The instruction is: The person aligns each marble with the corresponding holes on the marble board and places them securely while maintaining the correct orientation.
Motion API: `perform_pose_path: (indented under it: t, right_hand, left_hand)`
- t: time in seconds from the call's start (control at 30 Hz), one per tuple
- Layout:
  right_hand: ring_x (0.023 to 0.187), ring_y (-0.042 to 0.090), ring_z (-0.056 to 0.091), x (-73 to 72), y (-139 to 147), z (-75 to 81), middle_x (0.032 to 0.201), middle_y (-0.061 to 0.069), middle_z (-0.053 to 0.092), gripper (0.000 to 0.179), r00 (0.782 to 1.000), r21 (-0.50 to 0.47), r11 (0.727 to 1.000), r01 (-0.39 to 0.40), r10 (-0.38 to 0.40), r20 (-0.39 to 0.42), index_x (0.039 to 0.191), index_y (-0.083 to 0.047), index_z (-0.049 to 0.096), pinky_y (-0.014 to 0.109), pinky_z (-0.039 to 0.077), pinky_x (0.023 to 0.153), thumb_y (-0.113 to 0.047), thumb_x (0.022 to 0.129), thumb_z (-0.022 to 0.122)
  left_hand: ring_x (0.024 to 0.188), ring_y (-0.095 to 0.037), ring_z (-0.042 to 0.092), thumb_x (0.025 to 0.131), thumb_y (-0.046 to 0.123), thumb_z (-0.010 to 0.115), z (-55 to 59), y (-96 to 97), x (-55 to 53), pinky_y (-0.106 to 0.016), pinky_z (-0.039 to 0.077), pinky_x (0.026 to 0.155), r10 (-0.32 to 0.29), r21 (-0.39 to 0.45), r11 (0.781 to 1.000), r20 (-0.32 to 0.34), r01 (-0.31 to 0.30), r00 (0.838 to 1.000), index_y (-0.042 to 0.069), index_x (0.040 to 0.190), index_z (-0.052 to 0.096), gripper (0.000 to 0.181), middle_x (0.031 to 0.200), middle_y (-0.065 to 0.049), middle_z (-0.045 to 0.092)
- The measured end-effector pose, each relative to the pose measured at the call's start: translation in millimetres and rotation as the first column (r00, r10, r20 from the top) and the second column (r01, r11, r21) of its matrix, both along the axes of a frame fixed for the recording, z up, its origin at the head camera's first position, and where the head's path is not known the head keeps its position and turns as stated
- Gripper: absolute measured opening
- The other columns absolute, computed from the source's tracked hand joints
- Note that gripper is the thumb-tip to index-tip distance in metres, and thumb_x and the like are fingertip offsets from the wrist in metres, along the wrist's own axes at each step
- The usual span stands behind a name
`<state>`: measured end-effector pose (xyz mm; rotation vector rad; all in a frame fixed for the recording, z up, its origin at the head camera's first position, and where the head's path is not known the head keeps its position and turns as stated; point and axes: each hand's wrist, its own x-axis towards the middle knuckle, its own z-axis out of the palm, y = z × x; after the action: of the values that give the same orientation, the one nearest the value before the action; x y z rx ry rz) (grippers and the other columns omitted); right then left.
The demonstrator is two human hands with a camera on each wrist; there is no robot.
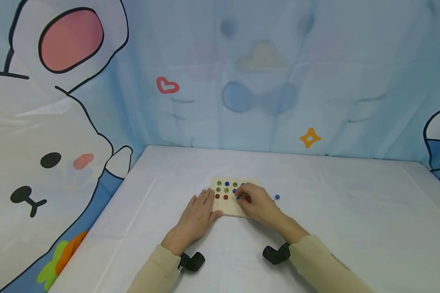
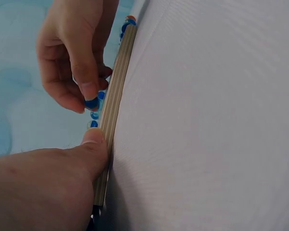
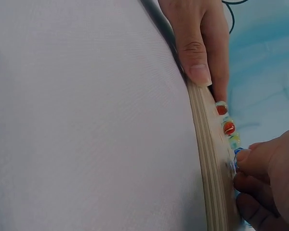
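Observation:
A light wooden board [image 1: 232, 210] with rows of round hollows lies on the white table. Green marbles [image 1: 219, 189], blue ones and two reddish-brown marbles [image 1: 225, 197] sit in its hollows. My left hand [image 1: 198, 217] rests along the board's left side, fingers stretched out, and its thumb touches the front edge. Over the middle of the board, my right hand [image 1: 258, 205] pinches a blue marble [image 2: 91, 103] between thumb and fingertips, close above the surface. That hand covers the board's right part in the head view.
A loose blue marble [image 1: 277, 197] lies on the table [image 1: 352, 219] to the right of the board. Behind the table hangs a light blue printed curtain [image 1: 205, 122]. Black wrist devices [image 1: 194, 261] stick out from both sleeves near the table top.

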<state>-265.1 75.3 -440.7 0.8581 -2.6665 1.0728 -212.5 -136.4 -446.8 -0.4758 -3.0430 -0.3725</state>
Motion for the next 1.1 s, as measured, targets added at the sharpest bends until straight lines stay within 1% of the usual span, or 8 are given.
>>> perform_pose_path:
  t: [0.13,0.27,0.43,0.53,0.63,0.77,0.97,1.1]
  right_hand:
    - [0.072,0.008,0.052,-2.6,-4.4,-2.1,0.092,0.002,0.066,0.013,1.0,0.018,1.0,-0.001,0.001,-0.005,0.098,-0.007,0.069,0.02,0.047,0.063,-0.001,0.087,0.073]
    - [0.072,0.008,0.051,-4.1,-8.0,-3.2,0.091,0.0,0.064,0.012,1.0,0.041,0.999,0.018,-0.018,0.003,0.098,-0.008,0.07,0.02,0.046,0.061,-0.004,0.087,0.074]
    - [0.073,0.009,0.052,-3.8,-11.6,-3.4,0.091,-0.001,0.062,0.011,0.999,0.063,0.997,0.048,-0.049,0.011,0.099,-0.008,0.07,0.019,0.046,0.062,-0.008,0.088,0.075]
    - [0.073,0.007,0.051,-3.5,-11.1,-4.7,0.092,0.0,0.062,0.014,0.999,0.077,0.996,0.044,-0.045,0.01,0.101,-0.009,0.071,0.019,0.045,0.062,-0.009,0.088,0.075]
    - [0.072,0.007,0.05,-2.4,-7.9,-4.7,0.09,0.0,0.062,0.017,1.0,0.055,0.998,0.015,-0.014,-0.003,0.105,-0.007,0.071,0.019,0.045,0.061,-0.007,0.088,0.074]
    - [0.072,0.008,0.05,2.3,0.0,-3.2,0.087,-0.001,0.061,0.019,1.0,0.001,1.0,-0.015,0.015,-0.015,0.106,-0.006,0.071,0.02,0.045,0.061,-0.004,0.087,0.073]
    - [0.077,0.007,0.055,11.9,14.0,-2.5,0.094,0.001,0.065,0.015,0.999,-0.031,0.999,0.011,-0.012,-0.035,0.104,-0.007,0.071,0.02,0.051,0.067,-0.003,0.089,0.07]
    - [0.077,0.007,0.057,17.9,23.9,-1.5,0.095,0.002,0.066,0.017,0.997,-0.052,0.998,0.03,-0.033,-0.071,0.103,-0.006,0.071,0.02,0.053,0.067,0.001,0.088,0.069]
  left_hand:
    - [0.149,-0.033,0.03,0.104,0.043,0.045,0.2,-0.1,-0.6,-0.053,0.028,0.12,-0.001,-0.005,1.0,-0.008,0.001,1.0,-0.005,0.153,0.03,0.069,0.16,-0.02,0.032]
    - [0.149,-0.033,0.03,0.104,0.042,0.046,0.4,-0.6,-0.7,-0.053,0.028,0.12,0.0,0.001,1.0,-0.007,0.0,1.0,-0.005,0.153,0.03,0.07,0.159,-0.02,0.032]
    - [0.149,-0.033,0.031,0.104,0.043,0.046,-0.8,-1.2,-0.9,-0.053,0.029,0.12,-0.004,0.006,1.0,-0.013,0.004,1.0,-0.005,0.152,0.03,0.07,0.159,-0.02,0.033]
    - [0.149,-0.034,0.031,0.104,0.043,0.046,-1.8,-1.4,-0.3,-0.054,0.029,0.12,-0.006,0.008,1.0,-0.012,0.006,1.0,-0.006,0.152,0.03,0.07,0.159,-0.021,0.033]
    - [0.149,-0.034,0.03,0.104,0.042,0.046,-2.1,-1.4,0.3,-0.054,0.028,0.12,-0.003,0.012,1.0,-0.01,0.003,1.0,-0.005,0.152,0.03,0.07,0.159,-0.021,0.033]
    - [0.15,-0.033,0.029,0.104,0.043,0.045,-1.2,-0.6,0.2,-0.053,0.027,0.121,0.0,0.016,1.0,-0.008,0.0,1.0,-0.005,0.153,0.029,0.07,0.16,-0.02,0.031]
    - [0.15,-0.033,0.029,0.104,0.043,0.045,0.4,0.7,1.2,-0.052,0.027,0.121,0.004,0.013,1.0,0.004,-0.004,1.0,-0.004,0.153,0.029,0.07,0.16,-0.02,0.031]
    - [0.15,-0.033,0.029,0.104,0.043,0.045,-0.4,0.5,1.8,-0.052,0.027,0.121,0.011,0.012,1.0,0.003,-0.011,1.0,-0.004,0.153,0.029,0.07,0.16,-0.019,0.031]
